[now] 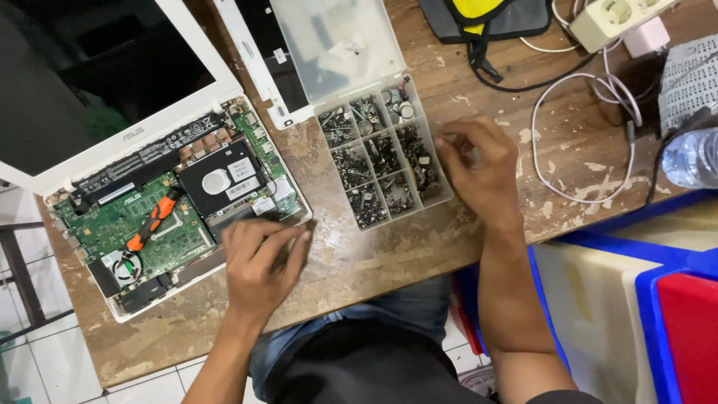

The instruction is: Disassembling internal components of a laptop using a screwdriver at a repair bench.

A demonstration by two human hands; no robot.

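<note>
Worn, flaking wooden table (419,247). On it: opened white laptop with its bottom cover off (149,187), green circuit board bare; orange-handled screwdriver (153,218) lying across that board. Clear plastic compartment box of small dark screws (383,161), lid hinged back. My left hand (258,265): fingers resting at the laptop's near corner. My right hand (479,168): fingertips pinched together just beside the box's right edge.

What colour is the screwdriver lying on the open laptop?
The screwdriver is orange with black parts, seen in the head view.
</note>
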